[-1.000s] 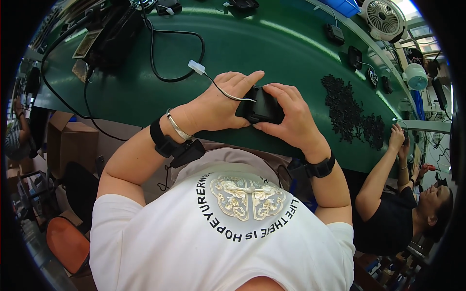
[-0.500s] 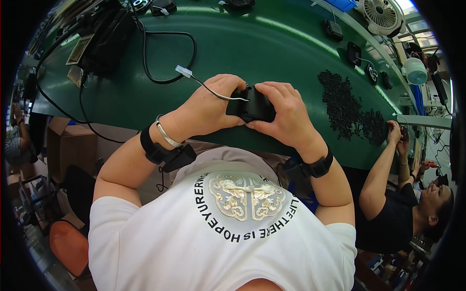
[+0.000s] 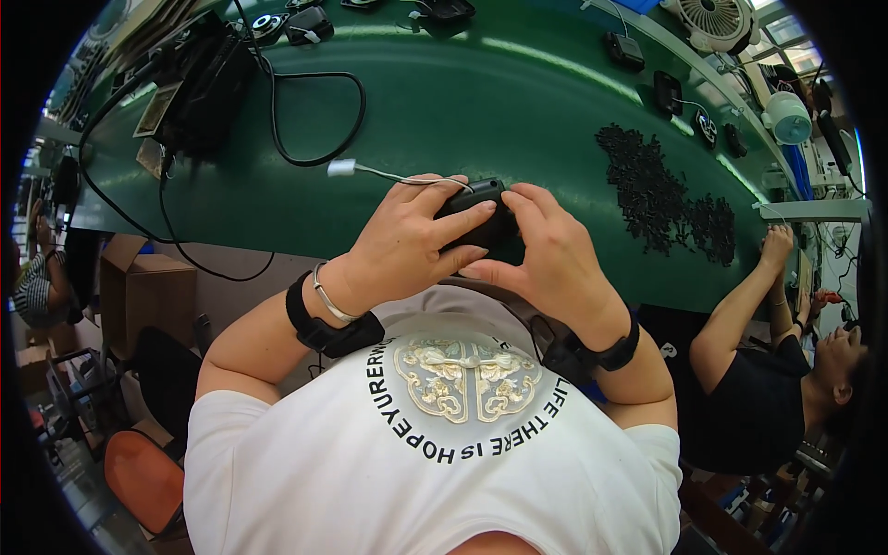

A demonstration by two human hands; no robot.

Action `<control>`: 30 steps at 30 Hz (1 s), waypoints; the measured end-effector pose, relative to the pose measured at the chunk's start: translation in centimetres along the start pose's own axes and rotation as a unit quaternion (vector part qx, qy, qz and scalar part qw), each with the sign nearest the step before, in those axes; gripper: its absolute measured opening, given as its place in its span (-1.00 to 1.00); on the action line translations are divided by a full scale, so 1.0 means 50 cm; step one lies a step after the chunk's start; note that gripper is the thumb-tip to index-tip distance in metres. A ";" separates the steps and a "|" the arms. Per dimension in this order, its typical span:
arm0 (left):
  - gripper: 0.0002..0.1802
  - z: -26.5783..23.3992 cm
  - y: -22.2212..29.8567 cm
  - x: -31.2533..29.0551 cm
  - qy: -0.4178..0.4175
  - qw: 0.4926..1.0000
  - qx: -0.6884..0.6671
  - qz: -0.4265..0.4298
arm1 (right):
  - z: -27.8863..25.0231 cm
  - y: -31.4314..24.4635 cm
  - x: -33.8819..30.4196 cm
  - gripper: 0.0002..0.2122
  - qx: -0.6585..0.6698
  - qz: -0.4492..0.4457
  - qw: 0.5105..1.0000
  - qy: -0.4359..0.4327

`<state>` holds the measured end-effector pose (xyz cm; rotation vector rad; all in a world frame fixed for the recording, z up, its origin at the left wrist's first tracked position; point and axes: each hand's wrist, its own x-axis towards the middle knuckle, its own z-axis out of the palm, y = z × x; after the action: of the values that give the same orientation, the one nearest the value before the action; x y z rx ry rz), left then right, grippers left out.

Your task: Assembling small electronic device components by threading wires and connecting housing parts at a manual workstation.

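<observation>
Black round-edged plastic box (image 3: 497,222), centre of frame: held between left hand (image 3: 414,231), laid across its face, and right hand (image 3: 560,242), curled at its right edge; long axis unclear.

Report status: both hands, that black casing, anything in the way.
Left hand and right hand on black casing. White connector out to the left. Heap of small black pieces off right, clear of hands.

Light streaks (image 3: 560,68) gleam across the glossy green worktop (image 3: 481,120), with an orange chair (image 3: 143,481) lower left and windows (image 3: 775,35) upper right.
</observation>
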<state>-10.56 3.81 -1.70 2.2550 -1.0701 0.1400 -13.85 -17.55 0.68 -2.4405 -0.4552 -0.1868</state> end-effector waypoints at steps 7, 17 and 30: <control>-0.41 0.059 0.054 0.048 0.033 0.997 0.062 0.020 | -0.023 0.097 0.065 -0.75 0.039 -0.029 0.999 -0.023; -0.41 0.103 0.063 0.069 0.044 0.998 0.034 -0.016 | -0.009 0.140 0.061 -0.87 0.000 -0.168 0.985 0.038; -0.36 0.076 0.062 0.065 0.036 0.996 0.079 -0.009 | -0.171 0.327 -0.059 -0.86 -0.056 0.101 0.983 0.145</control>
<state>-11.29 -2.03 -2.04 2.3793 -1.0329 0.3056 -10.77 -35.68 -2.64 -2.4947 -0.0697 -0.4825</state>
